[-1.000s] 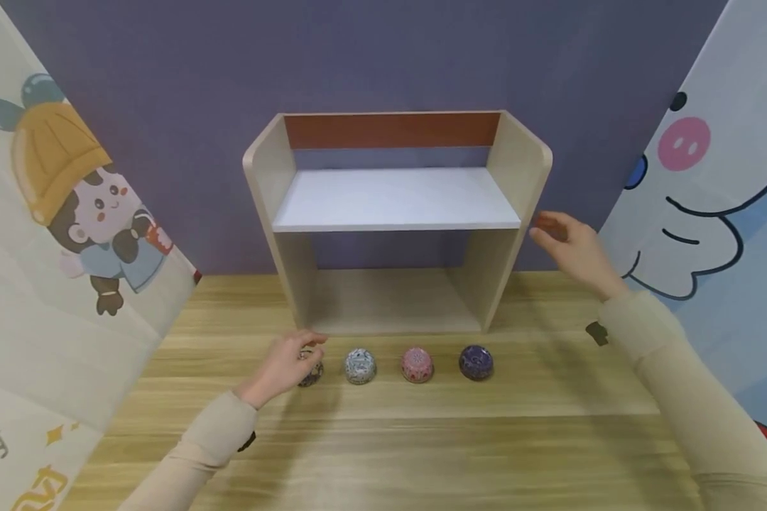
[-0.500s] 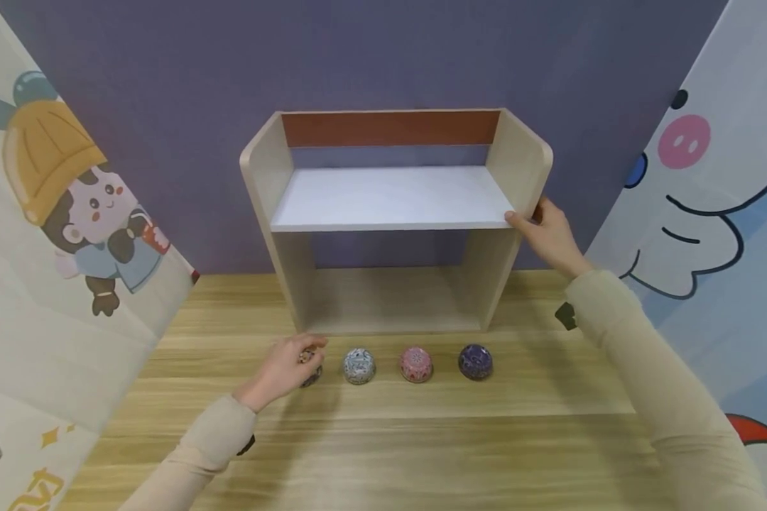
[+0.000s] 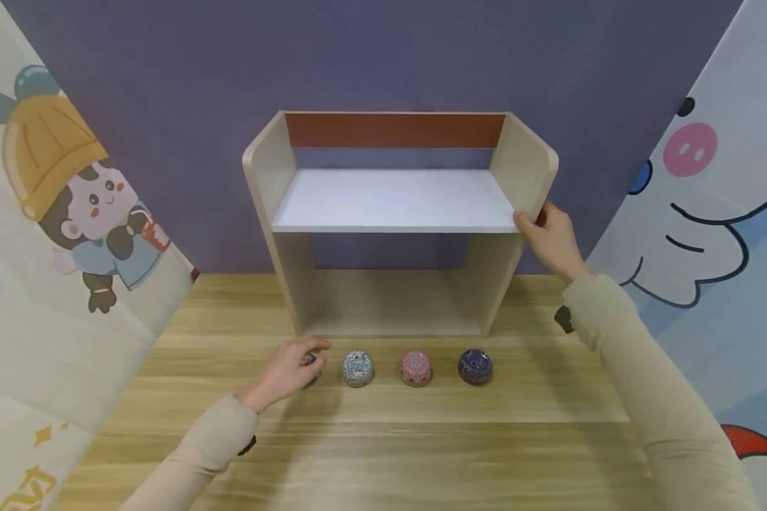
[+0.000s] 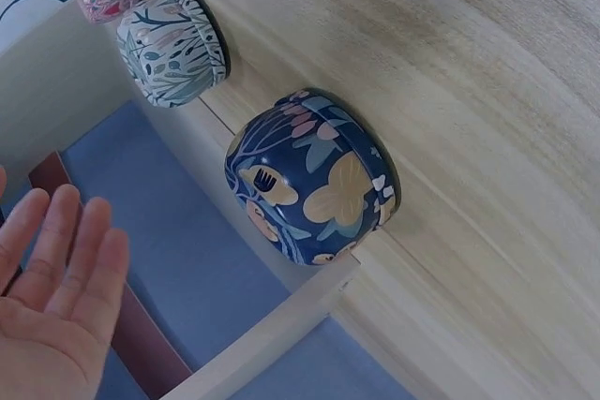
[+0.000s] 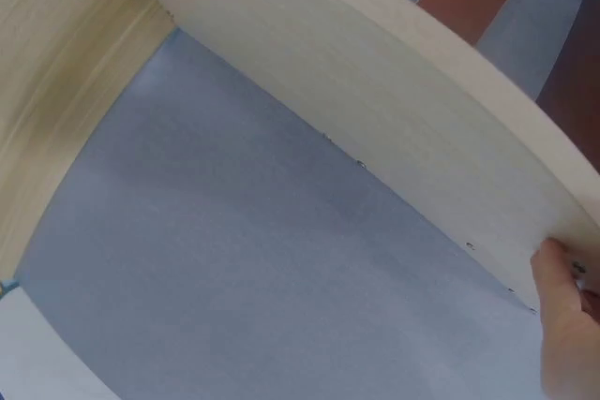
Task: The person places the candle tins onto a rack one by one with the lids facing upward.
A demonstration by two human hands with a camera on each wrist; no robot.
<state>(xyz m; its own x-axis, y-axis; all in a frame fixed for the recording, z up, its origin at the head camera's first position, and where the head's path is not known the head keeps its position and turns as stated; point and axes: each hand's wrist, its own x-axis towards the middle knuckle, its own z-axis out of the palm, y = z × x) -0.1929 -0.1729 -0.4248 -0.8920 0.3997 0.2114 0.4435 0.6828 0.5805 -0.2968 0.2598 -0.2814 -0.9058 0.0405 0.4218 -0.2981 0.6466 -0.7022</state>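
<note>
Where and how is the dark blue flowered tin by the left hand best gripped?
Probably across opposite sides of its round wall, coming down from above. The flowered tin is squat and rounded and sits on the table; the shelf unit stands behind it, while the top looks unobstructed to the left hand, which is open nearby.

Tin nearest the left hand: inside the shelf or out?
Out: the dark flowered tin sits on the table, in front of the shelf.
</note>
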